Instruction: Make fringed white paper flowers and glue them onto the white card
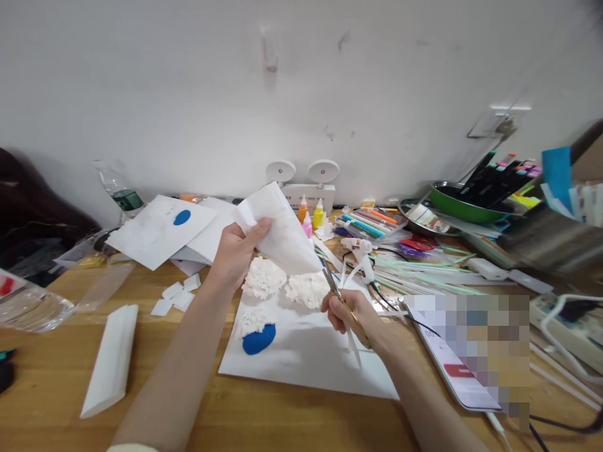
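Note:
My left hand (240, 248) pinches a folded white sheet of thin paper (285, 232), raised above the table. In my right hand (351, 314) is a pair of scissors (335, 285), its blades at the lower right corner of that paper. A narrow white strip hangs below the right hand. Underneath lies a white sheet (306, 358) bearing clumps of crumpled white paper (264, 278) and a blue oval (259, 339), which one clump partly covers.
At left are small white paper squares (175, 296), a folded paper strip (110, 358) and a sheet with a blue spot (151, 235). A glue gun (360, 254), paint bottles (319, 215) and pens (365, 223) sit behind. A tablet (452, 364) with a cable stands at right.

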A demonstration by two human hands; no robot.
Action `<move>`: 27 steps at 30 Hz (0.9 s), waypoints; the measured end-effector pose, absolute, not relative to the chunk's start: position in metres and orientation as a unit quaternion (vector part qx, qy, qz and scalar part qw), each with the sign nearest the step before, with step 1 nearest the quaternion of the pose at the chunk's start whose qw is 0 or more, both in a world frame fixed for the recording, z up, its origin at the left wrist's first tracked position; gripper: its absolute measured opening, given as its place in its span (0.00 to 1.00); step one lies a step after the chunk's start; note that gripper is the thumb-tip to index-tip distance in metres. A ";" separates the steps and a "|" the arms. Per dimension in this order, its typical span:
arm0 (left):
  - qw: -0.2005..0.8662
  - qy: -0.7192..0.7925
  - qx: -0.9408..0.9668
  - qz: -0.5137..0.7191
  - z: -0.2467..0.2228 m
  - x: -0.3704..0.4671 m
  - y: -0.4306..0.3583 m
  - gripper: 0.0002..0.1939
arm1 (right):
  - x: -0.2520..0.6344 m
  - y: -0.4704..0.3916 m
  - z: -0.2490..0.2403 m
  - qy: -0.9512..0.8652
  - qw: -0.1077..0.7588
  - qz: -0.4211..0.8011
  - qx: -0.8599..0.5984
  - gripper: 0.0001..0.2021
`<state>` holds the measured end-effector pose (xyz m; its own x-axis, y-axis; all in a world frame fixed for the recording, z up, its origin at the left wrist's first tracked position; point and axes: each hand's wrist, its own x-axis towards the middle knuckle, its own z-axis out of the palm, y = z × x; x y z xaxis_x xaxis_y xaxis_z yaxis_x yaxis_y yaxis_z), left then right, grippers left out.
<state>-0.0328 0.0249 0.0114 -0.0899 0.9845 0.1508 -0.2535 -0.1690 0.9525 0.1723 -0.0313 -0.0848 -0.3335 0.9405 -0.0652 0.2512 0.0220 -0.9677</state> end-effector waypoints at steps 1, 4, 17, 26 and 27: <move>0.501 0.404 0.448 0.620 0.012 -0.033 0.025 0.14 | 0.173 -0.031 -0.085 -0.635 0.328 0.514 -0.474 0.29; 0.500 0.402 0.445 0.625 0.011 -0.033 0.026 0.15 | 0.174 -0.031 -0.087 -0.642 0.317 0.509 -0.478 0.28; 0.505 0.408 0.474 0.595 0.007 -0.028 0.025 0.15 | 0.172 -0.033 -0.085 -0.647 0.318 0.502 -0.477 0.27; 0.509 0.410 0.480 0.585 0.007 -0.026 0.024 0.15 | 0.170 -0.034 -0.080 -0.641 0.323 0.500 -0.484 0.27; 0.507 0.413 0.480 0.584 0.007 -0.026 0.024 0.15 | 0.170 -0.034 -0.080 -0.640 0.323 0.500 -0.485 0.27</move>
